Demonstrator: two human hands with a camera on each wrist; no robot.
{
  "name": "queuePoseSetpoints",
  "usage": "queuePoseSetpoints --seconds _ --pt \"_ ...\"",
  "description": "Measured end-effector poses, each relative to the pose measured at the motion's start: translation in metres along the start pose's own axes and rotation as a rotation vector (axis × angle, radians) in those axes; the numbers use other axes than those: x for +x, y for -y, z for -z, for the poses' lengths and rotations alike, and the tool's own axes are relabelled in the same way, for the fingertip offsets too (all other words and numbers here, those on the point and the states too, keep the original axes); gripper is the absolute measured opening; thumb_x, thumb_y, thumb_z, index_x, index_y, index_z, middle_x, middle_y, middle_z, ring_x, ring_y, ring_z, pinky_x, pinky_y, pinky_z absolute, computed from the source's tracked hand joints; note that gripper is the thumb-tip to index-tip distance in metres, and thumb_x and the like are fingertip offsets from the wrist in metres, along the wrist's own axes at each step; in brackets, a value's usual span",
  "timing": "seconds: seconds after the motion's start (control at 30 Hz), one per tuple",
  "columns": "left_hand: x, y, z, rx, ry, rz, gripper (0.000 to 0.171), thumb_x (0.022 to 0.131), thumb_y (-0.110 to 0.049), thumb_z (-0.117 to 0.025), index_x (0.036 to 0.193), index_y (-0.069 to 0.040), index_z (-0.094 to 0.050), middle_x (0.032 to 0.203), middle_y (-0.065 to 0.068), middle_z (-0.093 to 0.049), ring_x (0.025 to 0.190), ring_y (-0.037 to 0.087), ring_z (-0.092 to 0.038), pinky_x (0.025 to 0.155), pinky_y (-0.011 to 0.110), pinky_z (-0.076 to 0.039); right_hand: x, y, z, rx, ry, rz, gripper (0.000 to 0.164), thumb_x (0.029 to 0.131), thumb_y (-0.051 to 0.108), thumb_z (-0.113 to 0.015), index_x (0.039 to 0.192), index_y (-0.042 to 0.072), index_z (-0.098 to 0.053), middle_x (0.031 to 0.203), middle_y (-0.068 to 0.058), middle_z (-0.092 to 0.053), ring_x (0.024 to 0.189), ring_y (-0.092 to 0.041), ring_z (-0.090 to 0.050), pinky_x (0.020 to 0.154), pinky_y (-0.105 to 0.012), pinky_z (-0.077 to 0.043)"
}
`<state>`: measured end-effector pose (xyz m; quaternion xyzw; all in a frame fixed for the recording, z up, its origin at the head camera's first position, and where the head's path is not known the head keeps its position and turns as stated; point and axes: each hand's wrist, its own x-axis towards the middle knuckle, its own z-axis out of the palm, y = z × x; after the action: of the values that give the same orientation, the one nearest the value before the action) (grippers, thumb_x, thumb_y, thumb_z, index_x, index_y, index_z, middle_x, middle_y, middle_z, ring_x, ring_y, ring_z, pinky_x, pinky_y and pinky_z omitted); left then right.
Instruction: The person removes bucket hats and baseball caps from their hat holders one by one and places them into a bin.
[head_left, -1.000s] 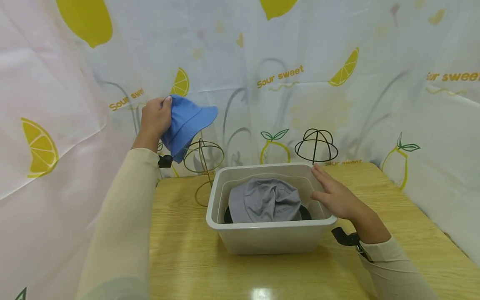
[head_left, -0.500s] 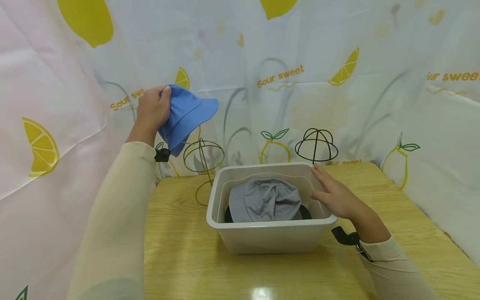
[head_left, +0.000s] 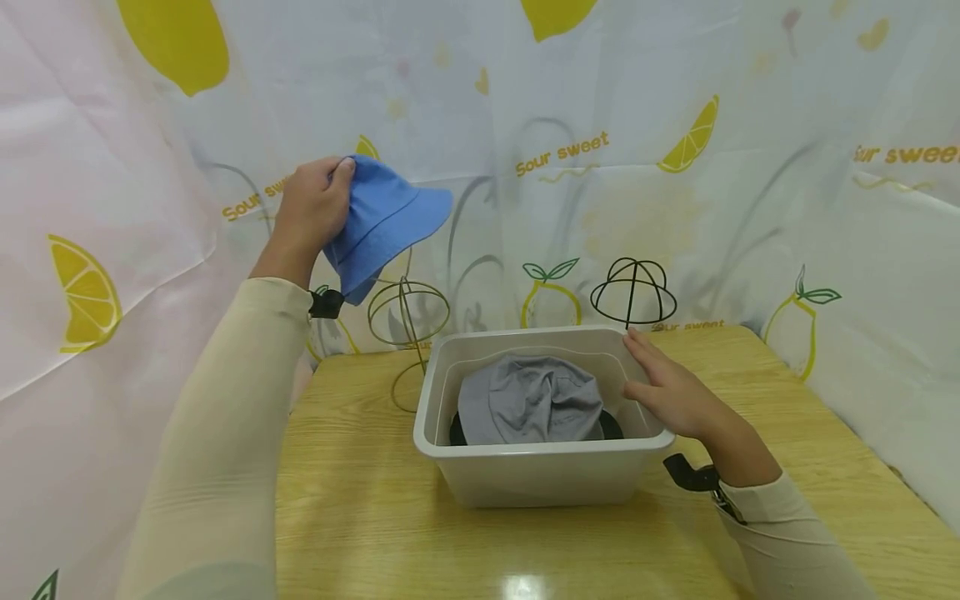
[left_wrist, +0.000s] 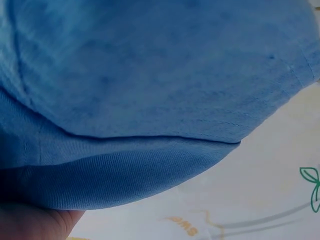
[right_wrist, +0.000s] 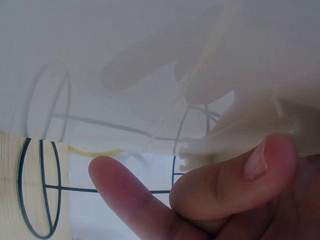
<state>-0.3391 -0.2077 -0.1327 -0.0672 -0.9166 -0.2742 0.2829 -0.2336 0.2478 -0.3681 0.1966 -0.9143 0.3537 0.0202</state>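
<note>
My left hand [head_left: 313,204] pinches a blue bucket hat [head_left: 390,218] by its crown, with the thumb on the near side. The hat hangs tilted in the air, its brim to the right and below, above and in front of a gold wire hat stand [head_left: 407,312]. Blue cloth [left_wrist: 150,75] fills most of the left wrist view. My right hand [head_left: 678,400] lies against the right rim of a white plastic bin [head_left: 543,479], fingers fairly straight and holding nothing. Inside the bin is a grey bucket hat [head_left: 532,400] on top of something black [head_left: 611,427].
A black wire hat stand [head_left: 632,292] stands behind the bin's right side. Everything stands on a wooden table [head_left: 360,500]. A lemon-printed cloth [head_left: 480,108] hangs behind and beside the table.
My left hand has lifted the blue bucket hat higher, then shifted it slightly right. The right hand, bin and grey bucket hat have stayed in place.
</note>
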Motion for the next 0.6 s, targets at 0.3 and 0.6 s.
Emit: queuePoseSetpoints --seconds 0.3,0.6 --pt "-0.008 -0.025 -0.004 -0.017 0.005 -0.134 0.052 0.111 -0.046 -0.034 0.107 -0.002 -0.062 0.117 0.021 -0.064 0.111 0.037 -0.055 0.099 0.049 -0.042 -0.001 0.001 0.000 0.003 0.000 -0.001 0.079 0.102 0.025 -0.055 0.166 0.006 -0.014 0.175 -0.013 -0.002 0.158 -0.046 -0.006 0.120 -0.072 -0.016" --pt "-0.015 -0.045 -0.009 -0.040 0.068 -0.211 0.049 0.112 -0.042 -0.039 0.133 -0.008 -0.068 0.137 0.018 -0.066 0.133 0.034 -0.057 0.113 0.049 -0.042 -0.002 0.002 0.000 0.013 -0.008 0.002 0.078 0.102 0.025 -0.055 0.166 0.006 -0.015 0.175 -0.014 -0.002 0.158 -0.046 -0.006 0.120 -0.072 -0.015"
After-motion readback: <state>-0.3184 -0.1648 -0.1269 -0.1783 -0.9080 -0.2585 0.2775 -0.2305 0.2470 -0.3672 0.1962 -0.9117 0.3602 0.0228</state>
